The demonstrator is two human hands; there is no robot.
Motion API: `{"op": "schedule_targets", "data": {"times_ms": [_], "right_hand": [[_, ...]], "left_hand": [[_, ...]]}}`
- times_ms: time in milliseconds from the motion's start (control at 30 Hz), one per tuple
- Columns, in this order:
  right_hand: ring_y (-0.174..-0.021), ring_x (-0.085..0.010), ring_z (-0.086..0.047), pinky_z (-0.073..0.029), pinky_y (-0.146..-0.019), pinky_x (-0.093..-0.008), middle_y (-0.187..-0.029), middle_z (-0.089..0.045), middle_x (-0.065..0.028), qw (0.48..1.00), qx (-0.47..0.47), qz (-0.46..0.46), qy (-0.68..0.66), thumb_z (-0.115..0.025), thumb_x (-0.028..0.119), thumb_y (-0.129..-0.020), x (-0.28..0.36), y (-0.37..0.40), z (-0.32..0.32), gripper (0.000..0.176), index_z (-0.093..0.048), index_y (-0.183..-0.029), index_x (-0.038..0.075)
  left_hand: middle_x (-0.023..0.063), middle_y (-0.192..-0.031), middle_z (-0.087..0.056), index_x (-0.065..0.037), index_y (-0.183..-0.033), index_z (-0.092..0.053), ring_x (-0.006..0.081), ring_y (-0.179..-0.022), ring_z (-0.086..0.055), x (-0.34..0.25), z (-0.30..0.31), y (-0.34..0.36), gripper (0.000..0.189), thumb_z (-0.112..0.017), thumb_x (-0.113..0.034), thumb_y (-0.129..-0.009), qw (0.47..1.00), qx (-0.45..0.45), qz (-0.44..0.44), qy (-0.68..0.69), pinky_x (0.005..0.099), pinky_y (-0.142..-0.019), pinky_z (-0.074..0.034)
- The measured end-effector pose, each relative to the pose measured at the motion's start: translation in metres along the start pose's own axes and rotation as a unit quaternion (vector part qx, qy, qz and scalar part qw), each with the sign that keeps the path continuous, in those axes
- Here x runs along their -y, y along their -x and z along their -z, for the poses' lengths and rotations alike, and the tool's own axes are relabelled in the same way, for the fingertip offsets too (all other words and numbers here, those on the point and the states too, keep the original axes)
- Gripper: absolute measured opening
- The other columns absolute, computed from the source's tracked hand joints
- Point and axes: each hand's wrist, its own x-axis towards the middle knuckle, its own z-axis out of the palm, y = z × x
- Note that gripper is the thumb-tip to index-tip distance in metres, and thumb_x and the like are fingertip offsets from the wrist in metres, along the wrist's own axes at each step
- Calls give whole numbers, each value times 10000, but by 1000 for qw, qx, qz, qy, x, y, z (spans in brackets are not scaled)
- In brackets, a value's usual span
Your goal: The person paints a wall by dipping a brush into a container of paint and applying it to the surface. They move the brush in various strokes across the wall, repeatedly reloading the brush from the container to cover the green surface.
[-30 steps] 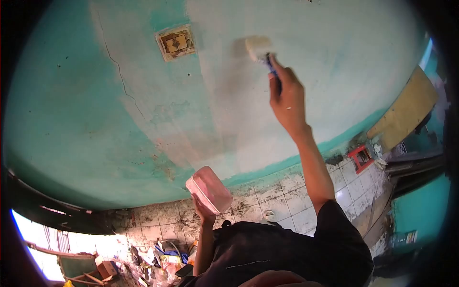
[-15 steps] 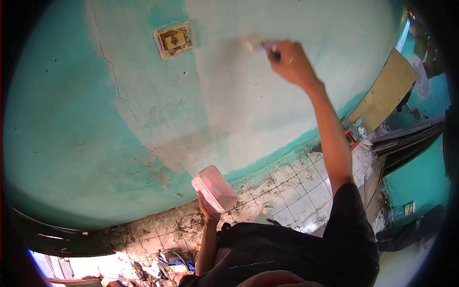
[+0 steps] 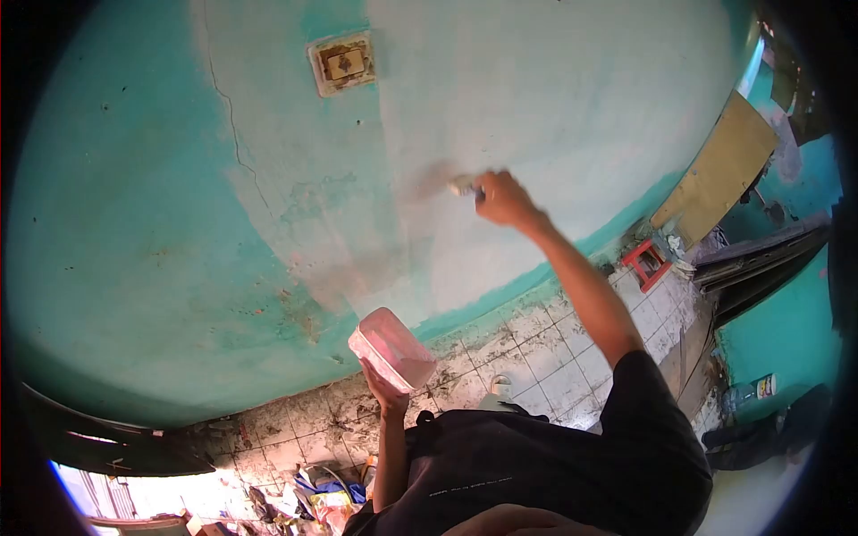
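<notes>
My right hand is closed around the handle of a paintbrush, its pale bristles right at the wall surface. The wall is turquoise, with a wide whitish painted area across its middle and right. Low in front of me, my left hand grips a pink-and-white plastic tub from its side and underneath. The tub is tilted, and pinkish-white paint smears show on its inner walls.
A worn switch plate is set in the wall, upper left. Dirty white tiles cover the floor. A small red frame and a leaning brown board stand at the right. Clutter lies at bottom left.
My right hand has moved down and slightly left along the wall with the paintbrush. The tub in my left hand has shifted slightly left. The view has moved a little.
</notes>
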Motion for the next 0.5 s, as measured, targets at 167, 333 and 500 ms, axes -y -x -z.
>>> {"op": "schedule_targets", "data": {"times_ms": [167,333,500], "right_hand": [[-716,-374,-664,-537,-691,-436,-688,-664,-188,941,-306,137,-38,-661,135,-830,48,-33,161,173,-709,-965,39],[-631,-371,-648,-529,-589,-438,-659,-646,-185,879,-454,135,-60,-644,102,-853,68,-37,122,178,-697,-1003,22],[-760,-434,-647,-539,-660,-524,-824,-630,-241,968,-240,43,-60,-590,81,-884,29,16,-84,367,-533,-1241,18]], "left_hand": [[39,-1661,-69,-148,-1604,-76,252,-1524,-95,-27,-38,11,803,-391,-581,-1005,993,66,57,76,460,-1223,-134],[35,-1658,-89,-178,-1604,-107,265,-1519,-125,-21,-19,6,783,-376,-602,-1003,998,16,33,46,487,-1210,-176],[33,-1647,-130,-190,-1597,-142,280,-1503,-183,-46,-33,25,765,-372,-611,-1000,997,27,9,65,507,-1200,-215]]}}
